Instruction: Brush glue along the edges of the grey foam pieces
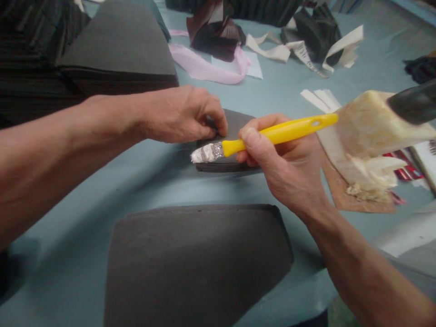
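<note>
My right hand is closed round a yellow-handled brush, whose glue-whitened bristles point left over a small stack of dark grey foam pieces on the blue table. My left hand pinches the top edge of that small stack, fingers curled together. A large dark grey foam piece lies nearest me, below both hands.
A tall stack of grey foam pieces stands at the back left. At the right, a glue-crusted container sits on brown card. Pink ribbon, white strips and dark fabric bundles lie at the back.
</note>
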Demonstrator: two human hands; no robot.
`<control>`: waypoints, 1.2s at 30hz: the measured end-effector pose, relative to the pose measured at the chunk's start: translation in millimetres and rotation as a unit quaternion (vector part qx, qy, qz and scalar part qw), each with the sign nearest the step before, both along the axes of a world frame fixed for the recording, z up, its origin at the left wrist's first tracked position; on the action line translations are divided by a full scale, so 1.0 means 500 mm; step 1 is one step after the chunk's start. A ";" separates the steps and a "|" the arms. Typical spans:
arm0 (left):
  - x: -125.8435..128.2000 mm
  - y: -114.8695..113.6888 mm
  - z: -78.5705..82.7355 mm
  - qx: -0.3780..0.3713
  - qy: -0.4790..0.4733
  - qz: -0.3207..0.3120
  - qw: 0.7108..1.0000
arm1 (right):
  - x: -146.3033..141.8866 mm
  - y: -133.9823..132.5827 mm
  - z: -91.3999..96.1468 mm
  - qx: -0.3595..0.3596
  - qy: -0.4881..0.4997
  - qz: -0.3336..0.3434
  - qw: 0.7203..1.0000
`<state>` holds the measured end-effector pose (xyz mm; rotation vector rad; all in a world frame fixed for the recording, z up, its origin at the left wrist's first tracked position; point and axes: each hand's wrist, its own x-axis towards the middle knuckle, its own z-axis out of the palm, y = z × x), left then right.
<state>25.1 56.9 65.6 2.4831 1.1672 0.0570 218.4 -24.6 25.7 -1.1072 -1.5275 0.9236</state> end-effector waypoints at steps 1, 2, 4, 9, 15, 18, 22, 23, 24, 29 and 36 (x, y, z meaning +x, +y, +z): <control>0.001 0.001 -0.001 0.006 0.009 0.000 1.000 | 0.000 0.001 -0.001 0.001 -0.003 -0.001 1.000; 0.002 0.002 -0.002 0.013 0.018 -0.001 1.000 | 0.001 0.001 -0.002 0.001 -0.007 -0.003 1.000; 0.003 0.003 -0.005 0.026 0.024 -0.004 0.999 | 0.005 0.002 0.001 0.003 -0.022 -0.005 1.000; 0.003 0.004 -0.011 0.018 0.000 0.007 1.000 | 0.026 0.001 0.021 0.026 -0.065 -0.012 0.997; 0.002 0.007 -0.011 0.023 0.000 0.005 1.000 | 0.032 -0.006 0.030 0.044 -0.061 -0.039 0.996; 0.003 0.005 -0.011 0.032 0.024 0.003 0.999 | 0.015 -0.005 0.028 0.041 -0.041 -0.029 0.998; 0.007 0.002 -0.011 0.033 0.035 0.011 0.999 | 0.008 0.005 0.027 0.027 -0.053 0.000 0.998; 0.008 0.002 -0.012 0.031 0.033 0.016 0.999 | 0.012 0.008 0.027 0.024 -0.060 0.001 0.998; 0.007 0.002 -0.013 0.029 0.032 0.021 0.999 | 0.018 0.010 0.027 0.025 -0.066 -0.002 0.997; 0.002 0.006 -0.019 0.024 0.031 0.031 0.999 | 0.064 0.013 0.030 0.042 -0.087 -0.007 0.995; 0.014 0.003 -0.015 0.001 -0.011 0.084 0.996 | 0.125 0.020 0.031 0.041 -0.119 -0.002 0.992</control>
